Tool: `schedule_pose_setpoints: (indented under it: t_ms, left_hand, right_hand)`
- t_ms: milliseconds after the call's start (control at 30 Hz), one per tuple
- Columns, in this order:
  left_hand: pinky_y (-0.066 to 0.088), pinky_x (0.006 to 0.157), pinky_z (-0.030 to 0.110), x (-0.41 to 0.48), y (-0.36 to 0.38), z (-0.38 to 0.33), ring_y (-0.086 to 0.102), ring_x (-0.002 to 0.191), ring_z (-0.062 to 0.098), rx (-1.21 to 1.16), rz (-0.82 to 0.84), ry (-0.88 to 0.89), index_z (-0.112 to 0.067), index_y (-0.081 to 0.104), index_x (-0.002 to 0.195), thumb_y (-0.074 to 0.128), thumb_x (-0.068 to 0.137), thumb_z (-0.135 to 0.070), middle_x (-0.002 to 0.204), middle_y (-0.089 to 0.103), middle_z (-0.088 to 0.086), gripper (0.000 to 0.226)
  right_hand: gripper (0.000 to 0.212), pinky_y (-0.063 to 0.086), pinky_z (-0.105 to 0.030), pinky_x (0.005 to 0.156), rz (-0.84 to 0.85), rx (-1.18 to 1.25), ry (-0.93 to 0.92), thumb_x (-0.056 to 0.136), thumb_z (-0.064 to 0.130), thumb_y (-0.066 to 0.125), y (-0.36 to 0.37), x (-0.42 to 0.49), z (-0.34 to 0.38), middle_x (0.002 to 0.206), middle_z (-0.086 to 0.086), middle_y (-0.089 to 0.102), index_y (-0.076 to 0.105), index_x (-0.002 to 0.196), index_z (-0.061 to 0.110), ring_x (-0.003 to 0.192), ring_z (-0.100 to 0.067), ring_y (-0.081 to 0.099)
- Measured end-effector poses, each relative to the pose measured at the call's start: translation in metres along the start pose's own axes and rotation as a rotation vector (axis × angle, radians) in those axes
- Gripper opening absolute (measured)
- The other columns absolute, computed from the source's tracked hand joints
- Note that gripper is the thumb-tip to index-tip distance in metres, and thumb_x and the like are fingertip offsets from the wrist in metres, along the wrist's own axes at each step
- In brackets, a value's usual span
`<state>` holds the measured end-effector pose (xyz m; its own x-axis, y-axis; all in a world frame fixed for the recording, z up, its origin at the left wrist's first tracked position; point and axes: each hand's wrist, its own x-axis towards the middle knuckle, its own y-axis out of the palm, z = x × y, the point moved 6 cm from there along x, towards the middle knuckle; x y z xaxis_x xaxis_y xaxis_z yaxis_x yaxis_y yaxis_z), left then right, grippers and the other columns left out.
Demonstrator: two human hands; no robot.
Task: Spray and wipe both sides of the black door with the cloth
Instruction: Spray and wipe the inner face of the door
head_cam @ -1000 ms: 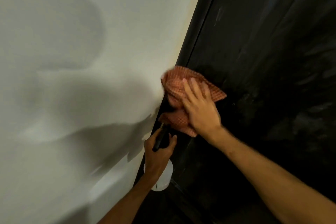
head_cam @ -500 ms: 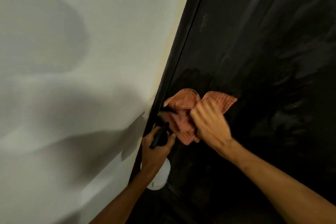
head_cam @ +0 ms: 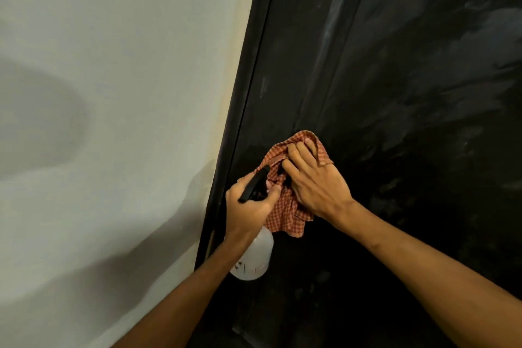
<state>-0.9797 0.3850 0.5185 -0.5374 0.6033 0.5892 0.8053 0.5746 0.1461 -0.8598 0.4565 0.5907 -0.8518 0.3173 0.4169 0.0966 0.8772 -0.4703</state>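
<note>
The black door (head_cam: 409, 93) fills the right half of the view, its surface streaked and glossy. An orange checked cloth (head_cam: 285, 212) is bunched against the door near its left edge. My right hand (head_cam: 316, 186) lies on the cloth with fingers curled into its folds, pressing it to the door. Just to the left, my left hand (head_cam: 248, 206) grips the black trigger head of a white spray bottle (head_cam: 254, 257), whose body hangs below my fist. The two hands almost touch.
A pale wall (head_cam: 113, 93) covers the left half, with soft shadows across it. The door's black frame (head_cam: 245, 93) runs diagonally between wall and door. A raised vertical moulding (head_cam: 339, 51) runs down the door above the cloth.
The cloth and my right hand slid down the door, then right and a little up, with the fingers now curled into the fabric. My left hand stayed by the door edge with the bottle.
</note>
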Motion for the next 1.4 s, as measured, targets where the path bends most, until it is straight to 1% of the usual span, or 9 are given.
schedule_pose_setpoints:
  t_ms: [100, 233, 367, 567, 733, 800, 1033, 1167, 1400]
  left_hand:
    - [0.053, 0.058, 0.029, 0.028, 0.011, -0.024, 0.065, 0.058, 0.006, -0.027, 0.014, -0.049, -0.028, 0.068, 0.078, 0.084, 0.086, -0.017, 0.067, 0.068, -0.013, 0.021]
    - [0.058, 0.065, 0.03, 0.058, 0.019, -0.062, 0.07, 0.067, 0.003, -0.045, 0.003, -0.032, -0.034, 0.069, 0.077, 0.085, 0.084, -0.018, 0.071, 0.071, -0.018, 0.024]
    - [0.051, 0.057, 0.032, 0.09, 0.033, -0.098, 0.063, 0.05, 0.006, -0.018, 0.028, -0.023, -0.026, 0.067, 0.067, 0.085, 0.085, -0.02, 0.057, 0.066, -0.008, 0.026]
    - [0.045, 0.043, 0.024, 0.144, 0.036, -0.171, 0.054, 0.04, 0.01, -0.114, 0.062, -0.015, -0.016, 0.073, 0.08, 0.087, 0.082, -0.023, 0.073, 0.075, 0.009, 0.016]
    - [0.043, 0.04, 0.024, 0.189, 0.05, -0.231, 0.047, 0.036, 0.012, -0.116, 0.129, 0.011, -0.005, 0.074, 0.073, 0.082, 0.085, -0.019, 0.062, 0.068, 0.012, 0.02]
    - [0.042, 0.039, 0.023, 0.206, 0.053, -0.249, 0.047, 0.037, 0.01, -0.137, 0.136, 0.012, -0.006, 0.074, 0.077, 0.082, 0.085, -0.02, 0.063, 0.068, 0.009, 0.018]
    - [0.042, 0.04, 0.02, 0.255, 0.069, -0.3, 0.048, 0.039, 0.008, -0.124, 0.19, -0.009, -0.005, 0.075, 0.085, 0.079, 0.084, -0.02, 0.064, 0.069, 0.007, 0.016]
    - [0.045, 0.043, 0.021, 0.277, 0.077, -0.325, 0.052, 0.043, 0.008, -0.139, 0.21, 0.014, -0.006, 0.074, 0.096, 0.082, 0.081, -0.022, 0.07, 0.071, 0.006, 0.022]
    - [0.045, 0.045, 0.023, 0.295, 0.099, -0.356, 0.055, 0.051, 0.011, -0.2, 0.242, 0.058, -0.005, 0.074, 0.108, 0.081, 0.078, -0.02, 0.082, 0.073, 0.008, 0.034]
  right_hand:
    - [0.048, 0.027, -0.056, 0.121, -0.065, -0.014, 0.043, 0.094, 0.027, 0.033, -0.023, 0.018, -0.031, 0.145, -0.024, 0.047, 0.051, 0.133, 0.005, 0.14, -0.042, 0.038]
    - [0.049, 0.026, -0.053, 0.122, -0.129, -0.033, 0.12, 0.094, 0.029, 0.035, -0.05, 0.043, -0.079, 0.146, -0.023, 0.049, 0.055, 0.132, 0.006, 0.14, -0.041, 0.04]
    - [0.051, 0.025, -0.053, 0.123, -0.149, -0.087, 0.174, 0.099, 0.029, 0.028, -0.076, 0.063, -0.125, 0.148, -0.025, 0.046, 0.053, 0.135, 0.002, 0.141, -0.043, 0.039]
    - [0.054, 0.032, -0.053, 0.119, -0.191, -0.143, 0.155, 0.096, 0.031, 0.032, -0.095, 0.087, -0.158, 0.144, -0.023, 0.053, 0.057, 0.135, 0.003, 0.138, -0.042, 0.045]
    - [0.066, 0.018, -0.05, 0.126, -0.152, -0.176, 0.128, 0.1, 0.036, 0.018, -0.098, 0.1, -0.18, 0.157, -0.021, 0.039, 0.036, 0.155, 0.004, 0.149, -0.039, 0.032]
    - [0.064, 0.015, -0.046, 0.124, -0.2, -0.193, 0.152, 0.099, 0.036, 0.022, -0.113, 0.11, -0.199, 0.155, -0.019, 0.042, 0.041, 0.152, 0.005, 0.146, -0.037, 0.036]
    - [0.049, 0.044, -0.044, 0.097, -0.348, -0.132, 0.209, 0.094, 0.034, 0.037, -0.167, 0.154, -0.277, 0.127, -0.013, 0.054, 0.052, 0.134, 0.009, 0.118, -0.032, 0.051]
    - [0.047, 0.041, -0.045, 0.098, -0.337, -0.171, 0.218, 0.092, 0.033, 0.034, -0.188, 0.178, -0.312, 0.124, -0.015, 0.054, 0.055, 0.125, 0.008, 0.114, -0.034, 0.051]
    - [0.056, 0.023, -0.043, 0.116, -0.329, -0.11, 0.289, 0.1, 0.037, 0.043, -0.204, 0.188, -0.34, 0.151, -0.012, 0.037, 0.038, 0.149, 0.01, 0.139, -0.031, 0.033]
